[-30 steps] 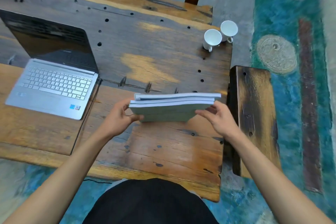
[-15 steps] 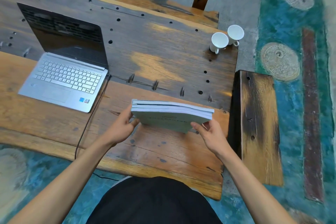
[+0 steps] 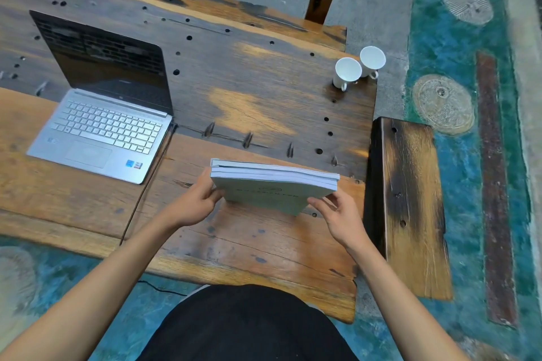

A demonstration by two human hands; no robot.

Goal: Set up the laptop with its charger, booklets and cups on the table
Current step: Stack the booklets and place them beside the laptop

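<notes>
- Stack of booklets (image 3: 272, 189) held over the near right part of the table (image 3: 264, 91). Long axis runs left to right, dipping slightly toward the right; page edges face away from the person, pale green cover tilted toward the camera.
- Left hand (image 3: 193, 204): grip closed on the stack's left end, thumb on the cover.
- Right hand (image 3: 341, 218): fingers under the stack's near right corner, thumb on the cover; grip holding the booklets.
- Cannot tell whether the stack's lower edge touches the table.
- Laptop (image 3: 101, 114) open on the left of the table, dark screen facing the person, keyboard toward the near edge.
- Black cable (image 3: 146, 187) runs from the laptop's right side over the near edge of the table.
- Two white cups (image 3: 359, 69) upright at the far right corner, just beside each other, handles toward the person.
- Wooden bench (image 3: 410, 202) stands beside the table's right end.
</notes>
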